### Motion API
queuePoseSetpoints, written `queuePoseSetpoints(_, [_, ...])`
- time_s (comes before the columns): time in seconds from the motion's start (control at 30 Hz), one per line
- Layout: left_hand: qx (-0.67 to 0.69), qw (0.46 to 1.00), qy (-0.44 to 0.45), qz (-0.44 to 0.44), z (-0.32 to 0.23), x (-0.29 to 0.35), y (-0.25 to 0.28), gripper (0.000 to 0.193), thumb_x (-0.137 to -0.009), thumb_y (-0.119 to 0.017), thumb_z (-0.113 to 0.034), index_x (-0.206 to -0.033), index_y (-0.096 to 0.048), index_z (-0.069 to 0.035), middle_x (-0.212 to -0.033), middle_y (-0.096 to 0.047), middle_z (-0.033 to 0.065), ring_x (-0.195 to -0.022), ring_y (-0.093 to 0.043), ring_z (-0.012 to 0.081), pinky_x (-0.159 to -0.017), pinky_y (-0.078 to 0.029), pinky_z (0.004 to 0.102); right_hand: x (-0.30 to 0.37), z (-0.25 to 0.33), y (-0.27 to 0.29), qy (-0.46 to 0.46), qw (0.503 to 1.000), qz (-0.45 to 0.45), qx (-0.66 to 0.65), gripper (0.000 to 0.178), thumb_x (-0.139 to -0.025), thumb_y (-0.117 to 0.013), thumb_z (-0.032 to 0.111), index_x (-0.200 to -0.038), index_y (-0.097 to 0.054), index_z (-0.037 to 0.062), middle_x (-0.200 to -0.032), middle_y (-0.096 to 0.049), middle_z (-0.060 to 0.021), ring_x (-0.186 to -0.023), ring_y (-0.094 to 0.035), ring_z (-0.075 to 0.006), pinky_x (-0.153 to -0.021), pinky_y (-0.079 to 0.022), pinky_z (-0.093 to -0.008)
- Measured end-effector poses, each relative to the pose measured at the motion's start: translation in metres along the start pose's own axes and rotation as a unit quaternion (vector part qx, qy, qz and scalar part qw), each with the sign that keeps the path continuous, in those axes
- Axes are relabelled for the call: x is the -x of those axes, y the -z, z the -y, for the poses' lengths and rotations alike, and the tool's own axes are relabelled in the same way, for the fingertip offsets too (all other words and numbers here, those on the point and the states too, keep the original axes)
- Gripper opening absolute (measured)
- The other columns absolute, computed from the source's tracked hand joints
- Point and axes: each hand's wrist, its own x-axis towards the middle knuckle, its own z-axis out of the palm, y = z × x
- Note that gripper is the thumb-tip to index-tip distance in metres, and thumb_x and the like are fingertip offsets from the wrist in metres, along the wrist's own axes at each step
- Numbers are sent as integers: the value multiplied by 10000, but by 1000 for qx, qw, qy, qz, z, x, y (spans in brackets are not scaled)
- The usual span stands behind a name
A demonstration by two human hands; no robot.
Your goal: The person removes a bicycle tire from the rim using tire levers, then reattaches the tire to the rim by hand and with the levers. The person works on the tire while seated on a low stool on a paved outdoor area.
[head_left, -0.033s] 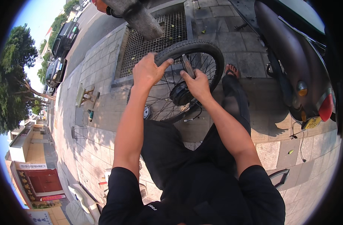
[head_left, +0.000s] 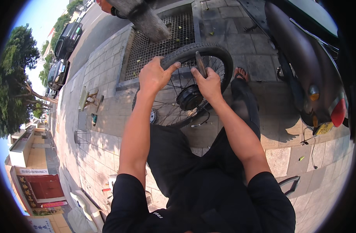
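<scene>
A spoked wheel with a knobby black tire (head_left: pixel 220 51) stands tilted between my knees. My left hand (head_left: pixel 154 77) is closed over the tire's upper left, the thumb stretched along its inner side. In my right hand (head_left: pixel 209 84) is a narrow, flat, worn metal tire lever (head_left: pixel 201 64). Its tip points up at the tire's inner edge; I cannot tell whether it touches. Below the right hand sits the black hub motor (head_left: pixel 189 98), and a cable (head_left: pixel 201 123) with a pale end hangs from the wheel.
A brown scooter (head_left: pixel 298 58) stands close on the right. Beyond the wheel are a metal tree grate (head_left: pixel 178 35) and a trunk (head_left: pixel 146 19). A small wooden stool (head_left: pixel 86 98) and a wire stand (head_left: pixel 82 136) are on the left; a black curved piece (head_left: pixel 290 184) lies behind right.
My right hand has shifted slightly up and to the right with the tire lever, whose tip is now higher against the tire. My left hand keeps its hold, almost unmoved.
</scene>
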Motion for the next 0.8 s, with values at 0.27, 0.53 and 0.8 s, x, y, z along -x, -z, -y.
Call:
queuePoseSetpoints(0.27, [81, 994, 74, 3, 11, 8, -6, 697, -851, -764, -676, -1149, -761, -46, -1004, -776, 224, -1017, -742, 425, -906, -566, 495, -106, 52, 49, 225, 949, 166, 146, 721, -850, -872, 536, -1280, -710, -20, -1373, -648, -212, -1170, -694, -289, -1009, -541, -415])
queuePoseSetpoints(0.53, [140, 985, 94, 33, 28, -2, -9, 717, -842, -762, -672, -1151, -756, -24, -1039, -765, 225, -1051, -731, 406, -928, -555, 490, -109, 67, 32, 112, 941, 217, 236, 803, -769, -943, 522, -1305, -685, -17, -1111, -758, -163, -1048, -710, -278, -902, -542, -401])
queuePoseSetpoints(0.8, [216, 975, 40, 13, 47, 30, -2, 766, -809, -891, -546, -1293, -702, 17, -1113, -769, 211, -1058, -742, 311, -952, -558, 407, -94, 75, 43, 99, 941, 254, 202, 714, -796, -934, 455, -1293, -702, -2, -1152, -750, -151, -1079, -686, -251, -962, -525, -378])
